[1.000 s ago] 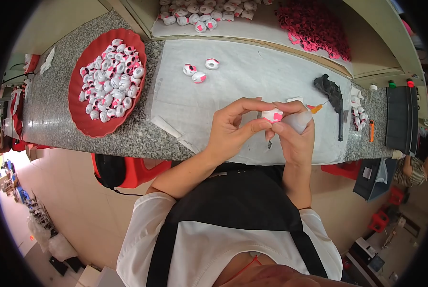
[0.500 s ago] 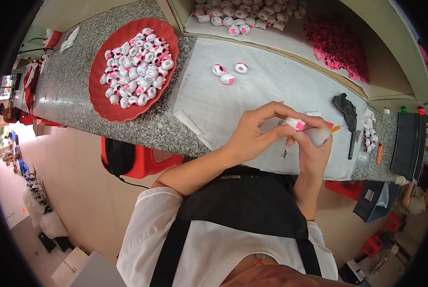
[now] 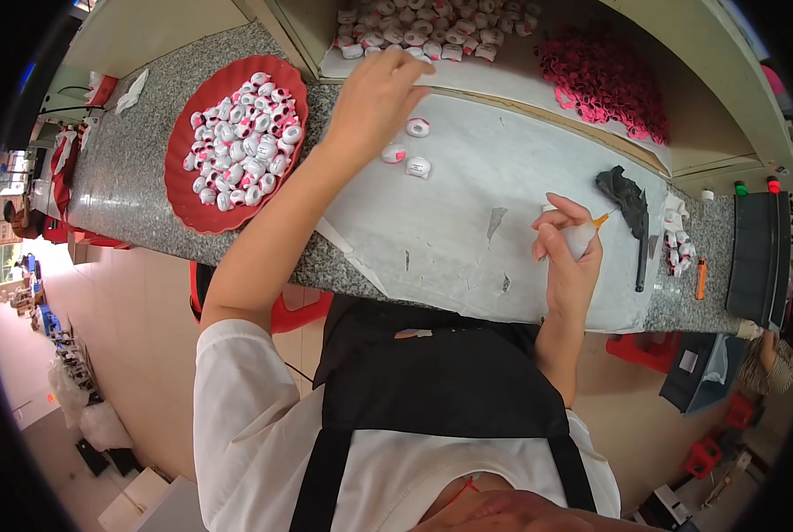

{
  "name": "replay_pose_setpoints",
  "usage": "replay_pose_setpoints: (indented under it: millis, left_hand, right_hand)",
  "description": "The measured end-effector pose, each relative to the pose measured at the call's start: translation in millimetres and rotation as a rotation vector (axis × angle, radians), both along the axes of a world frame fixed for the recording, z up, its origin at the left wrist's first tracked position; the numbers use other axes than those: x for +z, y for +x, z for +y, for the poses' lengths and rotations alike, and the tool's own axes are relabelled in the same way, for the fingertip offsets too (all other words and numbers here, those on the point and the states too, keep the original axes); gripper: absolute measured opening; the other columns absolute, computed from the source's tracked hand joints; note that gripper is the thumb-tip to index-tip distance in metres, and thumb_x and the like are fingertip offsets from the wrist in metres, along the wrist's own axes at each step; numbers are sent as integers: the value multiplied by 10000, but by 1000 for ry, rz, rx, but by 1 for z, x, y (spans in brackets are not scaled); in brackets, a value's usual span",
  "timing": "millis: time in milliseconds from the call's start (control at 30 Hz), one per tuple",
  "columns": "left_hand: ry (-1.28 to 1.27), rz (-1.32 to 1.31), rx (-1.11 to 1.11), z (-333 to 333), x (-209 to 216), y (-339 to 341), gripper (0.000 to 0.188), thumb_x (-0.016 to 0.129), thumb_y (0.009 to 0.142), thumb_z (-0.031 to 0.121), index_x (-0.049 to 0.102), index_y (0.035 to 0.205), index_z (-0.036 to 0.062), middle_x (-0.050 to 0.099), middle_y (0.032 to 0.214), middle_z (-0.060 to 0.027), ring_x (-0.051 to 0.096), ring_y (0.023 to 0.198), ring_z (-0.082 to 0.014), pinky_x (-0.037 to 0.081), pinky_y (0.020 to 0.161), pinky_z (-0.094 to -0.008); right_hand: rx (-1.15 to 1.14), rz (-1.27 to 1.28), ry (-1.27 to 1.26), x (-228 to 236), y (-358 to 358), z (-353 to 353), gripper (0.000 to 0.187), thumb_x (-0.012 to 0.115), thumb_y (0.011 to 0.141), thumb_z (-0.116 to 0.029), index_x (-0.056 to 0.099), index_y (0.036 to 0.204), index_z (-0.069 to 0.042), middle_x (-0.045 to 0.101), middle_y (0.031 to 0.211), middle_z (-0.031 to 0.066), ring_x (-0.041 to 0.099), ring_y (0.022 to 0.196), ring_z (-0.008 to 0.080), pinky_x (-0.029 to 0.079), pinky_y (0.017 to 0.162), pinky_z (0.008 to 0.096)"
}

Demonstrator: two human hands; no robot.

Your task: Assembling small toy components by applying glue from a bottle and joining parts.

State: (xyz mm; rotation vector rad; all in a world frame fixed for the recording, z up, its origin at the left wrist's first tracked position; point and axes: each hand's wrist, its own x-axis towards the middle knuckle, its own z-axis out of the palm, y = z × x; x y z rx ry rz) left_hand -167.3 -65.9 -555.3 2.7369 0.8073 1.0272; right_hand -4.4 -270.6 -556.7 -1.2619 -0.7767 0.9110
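Note:
My left hand [image 3: 380,93] reaches over the far edge of the mat to the shelf front, fingers apart, with nothing visible in them. Small rounded white-and-pink pieces [image 3: 432,50] are piled just beyond its fingertips. Below that hand, on the white paper mat [image 3: 449,222], are three similar pieces; the nearest white piece [image 3: 418,167] shows a mostly white side. My right hand [image 3: 574,257] is wrapped round a small translucent squeeze bottle [image 3: 579,238] with an orange nozzle, held above the mat's right part.
A red scalloped bowl [image 3: 179,177] full of the pieces stands at left on the granite counter [image 3: 121,195]. Dark pink parts [image 3: 605,84] are heaped on the shelf. A black cloth-like bundle [image 3: 622,195], an orange pen-like stick [image 3: 700,278] and a black bin [image 3: 758,257] are at right.
My left hand has let go of a white-and-pink piece, now on the mat, and moved far left to the shelf. My right hand keeps the bottle.

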Motion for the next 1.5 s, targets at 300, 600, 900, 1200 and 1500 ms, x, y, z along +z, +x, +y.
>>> replay_pose_setpoints:
  millis: [300, 600, 900, 1200, 1500]
  left_hand:
    - [275, 205, 153, 33, -19, 22, 240, 577, 600, 45, 537, 833, 88, 491, 767, -42, 471, 736, -210, 387, 646, -319]
    - [-226, -167, -6, -21, 25, 10, 116, 517, 736, 68, 502, 845, 34, 511, 782, -43, 484, 723, -149, 399, 612, -260]
    - [-1559, -773, -503, -105, 17, 1, 224, 513, 765, 130, 490, 967, 36, 524, 924, -98, 485, 750, -106, 380, 653, -226]
    - [-1529, -1083, -522, -121, -4, 14, 316, 543, 716, -6, 449, 1018, -4, 509, 949, -88, 535, 827, -151, 423, 740, -249]
    - [-1509, -1072, -483, -123, -6, 12, 358, 561, 703, 28, 421, 1032, -1, 480, 992, -128, 485, 915, -176, 416, 805, -359]
  right_hand:
    - [-22, 79, 80, 3, 0, -8, 396, 483, 672, -19, 364, 1050, -8, 443, 868, 97, 416, 556, 98, 350, 427, 203]
    - [-17, 36, 176, 21, -7, -9, 335, 471, 709, -99, 361, 1015, -16, 404, 962, 128, 486, 661, 191, 453, 431, 265]
    - [-195, 109, 431, 36, 3, -13, 327, 605, 670, -125, 415, 908, -5, 424, 892, 92, 475, 771, 156, 454, 514, 243]
    - [-254, -521, 571, 41, -18, -14, 405, 629, 669, -280, 417, 930, -54, 425, 844, 97, 436, 730, 178, 395, 669, 284]
    - [-146, -744, 626, 37, -31, -8, 374, 683, 613, -184, 436, 859, -50, 450, 770, 101, 443, 552, 147, 412, 478, 244]
